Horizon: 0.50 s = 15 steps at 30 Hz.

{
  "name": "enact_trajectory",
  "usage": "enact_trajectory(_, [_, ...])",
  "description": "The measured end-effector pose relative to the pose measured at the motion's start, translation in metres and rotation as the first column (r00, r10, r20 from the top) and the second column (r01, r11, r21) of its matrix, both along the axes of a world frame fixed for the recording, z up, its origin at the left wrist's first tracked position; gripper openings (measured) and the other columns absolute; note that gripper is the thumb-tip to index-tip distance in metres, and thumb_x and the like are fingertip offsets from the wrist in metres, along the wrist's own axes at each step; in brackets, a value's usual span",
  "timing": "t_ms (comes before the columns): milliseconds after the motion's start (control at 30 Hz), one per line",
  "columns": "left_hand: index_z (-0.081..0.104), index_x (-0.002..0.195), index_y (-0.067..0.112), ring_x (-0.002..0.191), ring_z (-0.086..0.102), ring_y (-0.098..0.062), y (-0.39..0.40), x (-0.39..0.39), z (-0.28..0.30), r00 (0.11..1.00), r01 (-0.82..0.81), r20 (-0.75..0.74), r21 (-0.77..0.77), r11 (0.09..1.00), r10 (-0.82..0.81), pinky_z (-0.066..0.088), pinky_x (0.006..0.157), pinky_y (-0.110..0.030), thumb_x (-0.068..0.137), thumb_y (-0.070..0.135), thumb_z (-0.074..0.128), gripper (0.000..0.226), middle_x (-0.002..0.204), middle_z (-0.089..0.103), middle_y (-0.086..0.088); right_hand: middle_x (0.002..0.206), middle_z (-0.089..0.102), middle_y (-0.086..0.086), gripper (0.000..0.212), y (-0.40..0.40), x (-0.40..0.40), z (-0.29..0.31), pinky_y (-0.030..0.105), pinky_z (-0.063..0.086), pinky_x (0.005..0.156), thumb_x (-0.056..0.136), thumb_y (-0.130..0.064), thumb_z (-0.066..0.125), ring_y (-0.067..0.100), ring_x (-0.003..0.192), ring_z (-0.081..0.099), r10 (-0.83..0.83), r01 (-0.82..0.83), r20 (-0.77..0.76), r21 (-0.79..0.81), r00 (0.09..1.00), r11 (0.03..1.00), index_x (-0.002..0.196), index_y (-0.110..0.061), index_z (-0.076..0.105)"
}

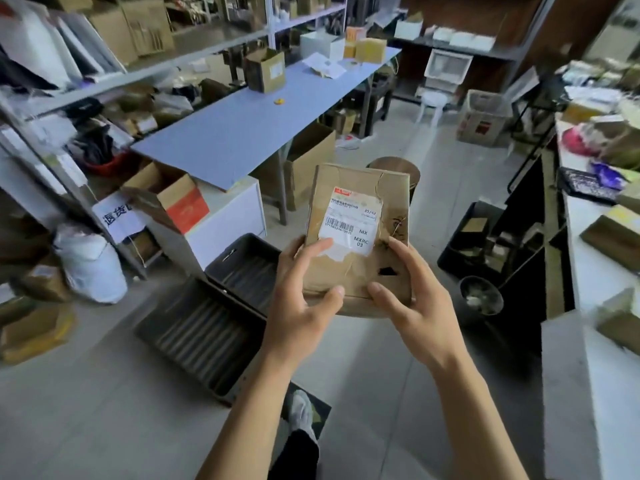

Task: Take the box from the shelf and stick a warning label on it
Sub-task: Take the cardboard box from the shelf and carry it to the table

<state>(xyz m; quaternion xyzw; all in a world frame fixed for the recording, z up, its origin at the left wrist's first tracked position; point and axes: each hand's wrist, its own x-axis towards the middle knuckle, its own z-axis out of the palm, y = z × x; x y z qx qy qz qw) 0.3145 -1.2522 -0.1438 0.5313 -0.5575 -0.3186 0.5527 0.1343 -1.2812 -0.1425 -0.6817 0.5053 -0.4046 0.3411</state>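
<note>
A worn brown cardboard box [360,188] is held up in front of me over the floor. It carries a white shipping label [353,223] with a barcode on its facing side, and a small black mark lower right. My left hand [301,292] grips its lower left edge, thumb on the front. My right hand [412,292] grips the lower right edge, thumb pressed near the bottom. No separate warning label is visible.
A long blue table [242,133] with boxes stands ahead left. Cluttered metal shelves [86,81] line the left. An open black case [214,306] lies on the floor below. A white counter [595,278] with items runs along the right. A round stool [394,166] stands behind the box.
</note>
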Motion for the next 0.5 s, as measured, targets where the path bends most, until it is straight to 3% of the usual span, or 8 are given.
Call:
enact_trajectory(167, [0.057, 0.126, 0.03, 0.135, 0.042, -0.006, -0.11, 0.014, 0.003, 1.0, 0.017, -0.013, 0.012, 1.0, -0.017, 0.041, 0.112, -0.038, 0.075, 0.009, 0.063, 0.056, 0.141, 0.044, 0.007, 0.147, 0.048, -0.019, 0.06, -0.107, 0.013, 0.007, 0.038, 0.039, 0.114, 0.082, -0.041, 0.07, -0.001, 0.136, 0.045, -0.022, 0.022, -0.011, 0.011, 1.0, 1.0, 0.138, -0.04, 0.048])
enact_trajectory(267, [0.059, 0.124, 0.032, 0.135, 0.042, -0.005, -0.174, 0.02, 0.01, 0.999, 0.041, -0.015, 0.019, 0.999, -0.041, 0.04, 0.113, -0.04, 0.075, 0.01, 0.063, 0.053, 0.14, 0.044, 0.006, 0.14, 0.053, -0.022, 0.052, -0.164, 0.018, 0.014, 0.036, 0.045, 0.109, 0.082, -0.037, 0.071, 0.004, 0.134, 0.047, -0.057, 0.057, 0.012, 0.007, 0.998, 0.998, 0.131, -0.043, 0.053])
enact_trajectory(400, [0.054, 0.13, 0.032, 0.138, 0.039, -0.007, -0.251, 0.017, 0.018, 0.995, 0.09, 0.031, 0.023, 0.996, -0.091, 0.037, 0.115, -0.035, 0.075, 0.01, 0.062, 0.06, 0.142, 0.042, 0.007, 0.13, 0.06, -0.02, 0.043, -0.232, 0.018, 0.02, 0.019, 0.044, 0.09, 0.084, -0.029, 0.069, 0.0, 0.116, 0.057, -0.103, 0.102, 0.039, 0.022, 0.994, 0.994, 0.123, -0.042, 0.058])
enact_trajectory(500, [0.055, 0.129, 0.031, 0.137, 0.039, -0.003, -0.306, 0.011, 0.014, 0.994, 0.098, 0.037, 0.021, 0.995, -0.098, 0.037, 0.113, -0.029, 0.075, 0.01, 0.062, 0.058, 0.142, 0.041, 0.008, 0.129, 0.062, -0.017, 0.043, -0.288, 0.013, 0.018, 0.025, 0.045, 0.096, 0.082, -0.031, 0.066, 0.005, 0.12, 0.057, -0.097, 0.096, 0.041, 0.033, 0.994, 0.995, 0.123, -0.041, 0.057])
